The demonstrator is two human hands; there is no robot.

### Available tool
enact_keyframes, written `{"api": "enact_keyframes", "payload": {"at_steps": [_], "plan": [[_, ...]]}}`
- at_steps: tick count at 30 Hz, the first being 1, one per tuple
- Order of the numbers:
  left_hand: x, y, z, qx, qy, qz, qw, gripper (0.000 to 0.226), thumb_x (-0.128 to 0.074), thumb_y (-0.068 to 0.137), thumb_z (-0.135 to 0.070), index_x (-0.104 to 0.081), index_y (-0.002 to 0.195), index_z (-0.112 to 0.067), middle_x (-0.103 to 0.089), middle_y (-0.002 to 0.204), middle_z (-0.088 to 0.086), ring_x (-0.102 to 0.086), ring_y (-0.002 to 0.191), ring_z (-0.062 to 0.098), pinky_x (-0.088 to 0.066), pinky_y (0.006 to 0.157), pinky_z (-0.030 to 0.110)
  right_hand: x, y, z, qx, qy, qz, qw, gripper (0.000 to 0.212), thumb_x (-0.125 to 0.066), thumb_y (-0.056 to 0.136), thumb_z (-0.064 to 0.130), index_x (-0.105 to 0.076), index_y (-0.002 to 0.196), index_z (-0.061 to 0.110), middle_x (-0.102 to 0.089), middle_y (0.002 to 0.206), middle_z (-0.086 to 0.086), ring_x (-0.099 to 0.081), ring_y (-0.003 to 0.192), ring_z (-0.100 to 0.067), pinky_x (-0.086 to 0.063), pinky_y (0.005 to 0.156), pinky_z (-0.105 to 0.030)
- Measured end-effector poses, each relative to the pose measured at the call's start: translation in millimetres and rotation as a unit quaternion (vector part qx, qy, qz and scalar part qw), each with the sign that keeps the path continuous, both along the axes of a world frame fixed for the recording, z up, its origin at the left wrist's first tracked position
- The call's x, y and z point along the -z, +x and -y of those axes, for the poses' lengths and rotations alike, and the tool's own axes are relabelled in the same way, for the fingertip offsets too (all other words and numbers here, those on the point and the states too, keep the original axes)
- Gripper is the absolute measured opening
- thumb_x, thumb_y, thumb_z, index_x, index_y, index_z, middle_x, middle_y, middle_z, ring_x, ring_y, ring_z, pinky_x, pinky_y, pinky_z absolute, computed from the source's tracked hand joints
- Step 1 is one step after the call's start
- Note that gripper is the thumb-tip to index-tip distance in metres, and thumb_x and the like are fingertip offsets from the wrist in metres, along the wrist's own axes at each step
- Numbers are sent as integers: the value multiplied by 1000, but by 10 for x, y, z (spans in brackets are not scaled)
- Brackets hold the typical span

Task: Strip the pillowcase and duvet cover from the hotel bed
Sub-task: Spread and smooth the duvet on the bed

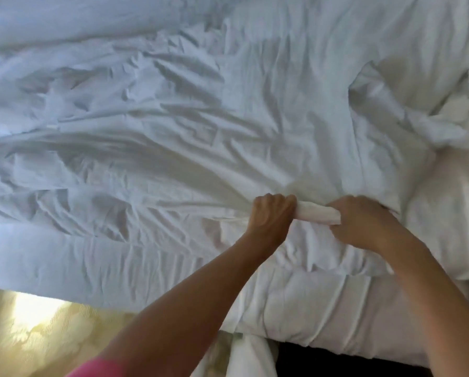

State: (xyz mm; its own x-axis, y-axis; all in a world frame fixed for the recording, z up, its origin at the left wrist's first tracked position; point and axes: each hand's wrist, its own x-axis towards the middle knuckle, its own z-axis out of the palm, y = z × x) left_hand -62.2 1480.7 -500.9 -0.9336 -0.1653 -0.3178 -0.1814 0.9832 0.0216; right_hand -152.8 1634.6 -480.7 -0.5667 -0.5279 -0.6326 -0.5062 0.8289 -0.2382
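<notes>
Duvet cover (173,137) bunched within both hands' fingers (275,204)

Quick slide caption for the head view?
Both hands, left hand and right hand, grip bunched white duvet cover on bed.

Sunlit patterned yellow carpet (37,330); dark floor (309,357) beside.

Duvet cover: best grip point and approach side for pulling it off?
Grip the bunched roll of the duvet cover at the near edge, coming from the bedside. Both the left hand and right hand already clutch it there, where gathered fabric gives a firm handful.
</notes>
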Motion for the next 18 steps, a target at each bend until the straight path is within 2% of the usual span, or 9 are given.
{"api": "enact_keyframes", "payload": {"at_steps": [2, 5, 7, 9, 10, 12, 13, 15, 18], "plan": [[-70, 22, -369, 36, 35, -27, 998, 36, -86, 41, -14, -53, 53, -23, -53, 43, -4, -53, 35, 16, -19, 45, 20, -37, -37, -316, 66, -9, -29, 997, 17, -60, 81, 25, -66, 82, 41, -74, 92, 1, -69, 89, -27, -42, 66, -28], [40, 136, -809, 49, 109, -59, 991, 33, -83, 45, -14, -55, 59, -21, -58, 51, -3, -57, 40, 20, -21, 44, 21, 66, 75, -818, 137, -3, -71, 988, 24, -68, 77, 25, -71, 96, 39, -74, 96, -1, -69, 94, -30, -49, 72, -33], [215, 177, -890, 17, 159, -51, 986, 24, -74, 65, -12, -60, 83, -17, -67, 77, 2, -66, 66, 28, -30, 50, 28, 249, 233, -1026, 176, -10, -54, 983, 31, -77, 70, 21, -68, 98, 31, -73, 94, -5, -70, 95, -31, -52, 75, -36], [369, 215, -833, 3, 152, 6, 988, 36, -64, 80, -13, -55, 114, -17, -63, 110, 6, -63, 101, 29, -42, 64, 37, 465, 403, -1133, 205, -34, -18, 978, 44, -80, 66, 16, -64, 106, 25, -71, 95, -4, -69, 96, -28, -52, 81, -38], [433, 244, -789, 1, 146, 36, 989, 45, -63, 83, -14, -50, 126, -18, -58, 122, 6, -58, 112, 29, -47, 72, 39, 546, 481, -1153, 218, -57, -2, 974, 48, -79, 68, 14, -62, 112, 23, -69, 97, -3, -67, 98, -26, -51, 84, -38], [495, 276, -719, -8, 156, 75, 985, 55, -62, 85, -14, -43, 137, -19, -51, 134, 7, -53, 120, 29, -49, 84, 40, 640, 591, -1156, 260, -151, 13, 954, 53, -74, 72, 9, -59, 121, 23, -63, 98, 1, -64, 96, -21, -51, 86, -36], [508, 284, -697, -9, 169, 81, 982, 58, -61, 86, -15, -41, 139, -20, -50, 136, 7, -52, 121, 29, -49, 85, 40, 641, 619, -1146, 301, -213, 2, 930, 54, -73, 73, 5, -58, 122, 25, -60, 98, 3, -61, 93, -16, -50, 85, -32], [516, 275, -661, 6, 182, 81, 980, 59, -61, 86, -16, -41, 141, -21, -49, 138, 6, -51, 123, 29, -49, 86, 41, 583, 600, -1143, 423, -302, -52, 853, 49, -72, 77, 6, -57, 119, 25, -57, 102, 3, -57, 93, -11, -46, 83, -22], [508, 231, -660, 54, 167, 71, 982, 54, -61, 85, -19, -45, 136, -22, -53, 134, 5, -53, 121, 27, -50, 82, 40, 602, 493, -1198, 599, -294, -172, 725, 55, -79, 75, 27, -53, 122, 16, -52, 122, -6, -52, 108, -17, -46, 91, -31]]}}
